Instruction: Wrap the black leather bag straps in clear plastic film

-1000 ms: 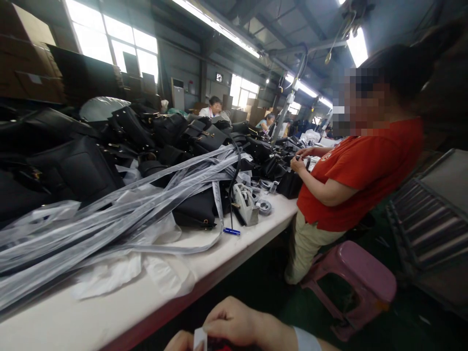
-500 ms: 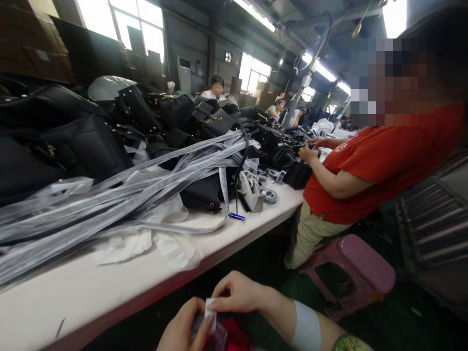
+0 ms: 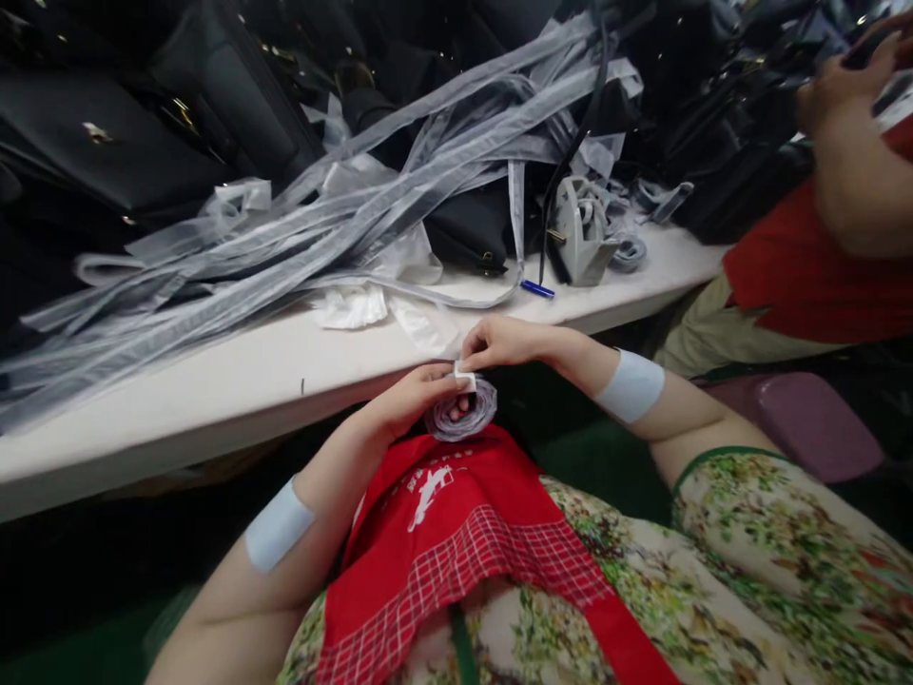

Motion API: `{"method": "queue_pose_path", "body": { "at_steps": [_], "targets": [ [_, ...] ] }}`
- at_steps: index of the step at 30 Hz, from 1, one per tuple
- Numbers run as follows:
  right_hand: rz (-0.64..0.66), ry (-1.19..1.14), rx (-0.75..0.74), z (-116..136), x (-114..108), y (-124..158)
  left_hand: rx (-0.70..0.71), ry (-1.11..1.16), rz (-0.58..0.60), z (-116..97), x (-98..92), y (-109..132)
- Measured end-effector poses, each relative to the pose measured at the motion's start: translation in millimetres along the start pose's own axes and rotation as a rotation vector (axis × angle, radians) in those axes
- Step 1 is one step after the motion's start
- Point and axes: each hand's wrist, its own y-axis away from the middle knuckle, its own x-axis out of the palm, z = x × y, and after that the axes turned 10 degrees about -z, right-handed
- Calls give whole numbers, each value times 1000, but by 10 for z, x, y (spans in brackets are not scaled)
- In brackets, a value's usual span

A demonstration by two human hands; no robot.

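Note:
Over the red apron, my left hand [image 3: 424, 395] is closed on a coiled roll of grey-white plastic strip [image 3: 482, 411], its thumb on top and some fingertips showing through the roll's middle. A small white piece [image 3: 464, 379] lies at the top of the roll, under my left thumb tip. My right hand [image 3: 489, 344] pinches the upper edge of this white piece between thumb and forefinger. Both hands are close together just off the table's front edge.
On the white table [image 3: 235, 390] lie long translucent strips [image 3: 342, 228], a tape dispenser [image 3: 581, 233], a blue pen [image 3: 537, 288] and another coil [image 3: 628, 251]. Black bags [image 3: 121, 143] are heaped behind. At right are a person in red [image 3: 820, 266] and a pink stool [image 3: 817, 428].
The view has tilted down, so the hands, apron and roll show more fully and higher in the picture. Both hands still hold the roll and the white piece.

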Motion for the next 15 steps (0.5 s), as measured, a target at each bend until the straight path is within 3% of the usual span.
{"method": "queue_pose_path", "body": {
  "at_steps": [3, 5, 11, 15],
  "targets": [
    [105, 60, 1, 6, -62, -186, -19, 73, -23, -25, -74, -25],
    [94, 134, -38, 43, -9, -206, -12, 56, -46, 22, -92, -10],
    [-218, 536, -152, 171, 378, 61, 29, -15, -132, 247, -111, 51],
    [-238, 661, -88, 175, 511, 208, 68, -97, -135, 301, -97, 69]
  ]
}}
